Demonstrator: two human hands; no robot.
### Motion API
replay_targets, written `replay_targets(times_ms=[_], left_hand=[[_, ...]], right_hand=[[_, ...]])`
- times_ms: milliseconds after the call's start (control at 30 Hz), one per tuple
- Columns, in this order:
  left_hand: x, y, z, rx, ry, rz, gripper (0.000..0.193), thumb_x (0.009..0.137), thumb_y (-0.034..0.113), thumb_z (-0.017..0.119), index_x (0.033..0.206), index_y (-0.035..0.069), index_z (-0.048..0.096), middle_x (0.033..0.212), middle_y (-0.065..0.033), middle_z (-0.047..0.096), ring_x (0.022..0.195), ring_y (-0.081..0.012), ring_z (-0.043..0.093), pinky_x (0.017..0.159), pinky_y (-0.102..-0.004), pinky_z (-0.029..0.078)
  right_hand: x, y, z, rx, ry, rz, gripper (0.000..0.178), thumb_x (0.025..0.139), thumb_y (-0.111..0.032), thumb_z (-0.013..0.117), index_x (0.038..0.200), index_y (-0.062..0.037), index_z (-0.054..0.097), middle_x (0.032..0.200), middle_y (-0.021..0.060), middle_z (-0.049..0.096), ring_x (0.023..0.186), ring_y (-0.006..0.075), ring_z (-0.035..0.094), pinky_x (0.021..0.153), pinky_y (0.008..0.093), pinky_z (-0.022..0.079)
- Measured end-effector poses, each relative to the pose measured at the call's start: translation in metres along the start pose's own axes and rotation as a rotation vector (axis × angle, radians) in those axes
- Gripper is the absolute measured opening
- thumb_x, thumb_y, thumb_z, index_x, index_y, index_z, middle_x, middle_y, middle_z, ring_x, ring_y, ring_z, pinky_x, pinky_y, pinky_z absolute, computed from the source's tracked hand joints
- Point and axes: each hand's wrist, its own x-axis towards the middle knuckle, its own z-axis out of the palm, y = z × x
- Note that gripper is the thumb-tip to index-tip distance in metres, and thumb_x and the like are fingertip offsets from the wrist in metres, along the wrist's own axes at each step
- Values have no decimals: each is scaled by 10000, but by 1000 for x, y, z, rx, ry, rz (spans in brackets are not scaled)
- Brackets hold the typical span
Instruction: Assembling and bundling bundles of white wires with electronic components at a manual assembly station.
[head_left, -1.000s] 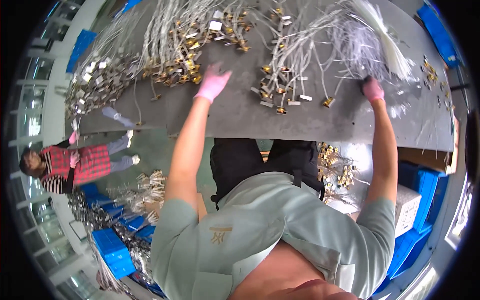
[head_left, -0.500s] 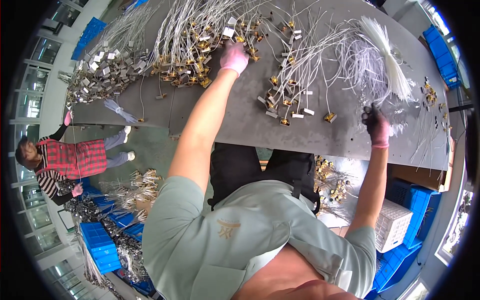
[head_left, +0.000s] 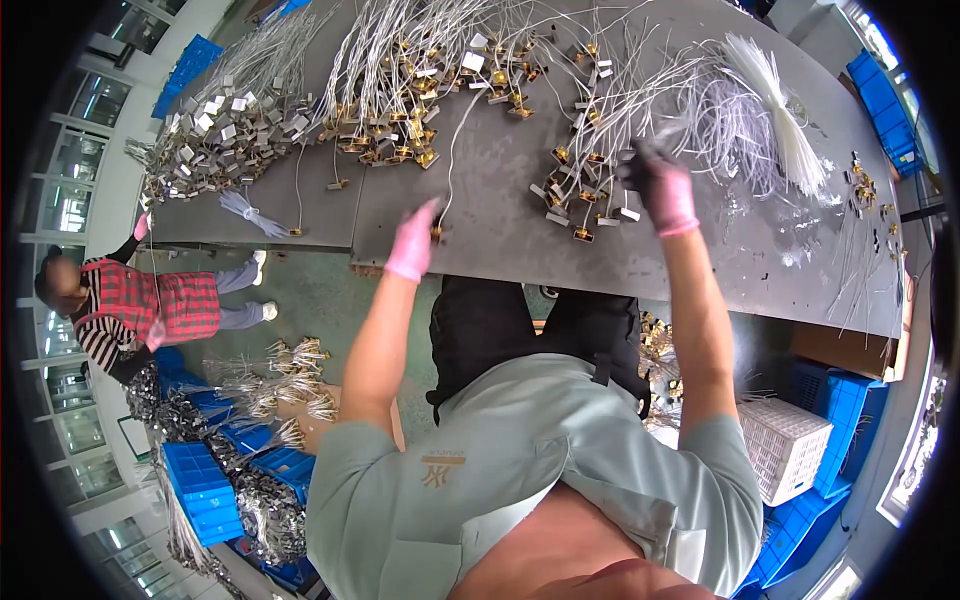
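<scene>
My left hand [head_left: 412,243], in a pink glove, is close to the table's near edge. Its fingers are closed at the end of a white wire [head_left: 459,140] with a small brass-coloured metal part [head_left: 437,232] on it. That wire runs back to a heap of wired brass parts [head_left: 405,150]. My right hand [head_left: 660,188], gloved in pink with dark fingers, hovers beside a smaller cluster of wired parts [head_left: 583,236]. Motion smears its fingers, so its grip is unclear. To its right lie clear loops of strand [head_left: 725,130] and a tied white bundle [head_left: 785,125].
The grey table [head_left: 490,215] spans the view. Silver wired parts [head_left: 225,140] are heaped at the left, near a small pale tied bundle [head_left: 250,215]. A person in a red checked apron [head_left: 165,305] stands at the left. Blue crates [head_left: 200,490] and a white basket [head_left: 783,450] sit below.
My left hand has come back from the heap to the table's near edge, drawing one wired part along. My right hand has moved left from the clear strands to the smaller cluster.
</scene>
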Motion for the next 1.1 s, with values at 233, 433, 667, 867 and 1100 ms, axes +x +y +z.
replay_targets(times_ms=[233, 433, 667, 867, 1100], left_hand=[[-107, -52, -79, 355, -183, 569, 164, 833, 109, 598, 909, -34, 626, 629, -32, 472, 515, -138, 470, 457, -274, 381], [-163, -70, -92, 96, -233, 90, 159, 829, 82, 585, 879, -60, 635, 555, -49, 455, 473, -153, 472, 430, -270, 353], [-157, -70, -96, 251, -177, 50, 181, 847, 90, 590, 892, -80, 632, 580, -71, 531, 484, -131, 482, 450, -263, 385], [-137, -69, -77, 243, -205, 101, 174, 845, 75, 595, 922, -76, 632, 579, -63, 515, 479, -133, 478, 445, -265, 388], [-125, -69, -61, 287, -327, 142, 237, 852, 78, 583, 1030, -72, 626, 563, -30, 445, 484, -134, 467, 434, -267, 366]], right_hand=[[18, 59, 103, -67, -165, 154, 193, 926, -177, 573, 1019, -8, 578, 860, 118, 677, 653, 200, 672, 537, 276, 513], [37, 43, 124, 191, -71, 55, 223, 917, -174, 566, 1021, 22, 588, 966, 164, 675, 840, 299, 695, 624, 344, 556], [54, -14, 76, 228, 8, -287, 248, 938, -142, 513, 1102, 44, 511, 993, 213, 647, 864, 369, 677, 703, 418, 563], [60, -41, 18, 288, 113, -413, 299, 945, -156, 516, 1161, 41, 451, 1021, 265, 630, 887, 425, 661, 692, 427, 553], [36, -63, -13, 176, 157, -428, 259, 953, -163, 520, 1119, 33, 484, 956, 217, 651, 811, 365, 686, 634, 381, 568]])
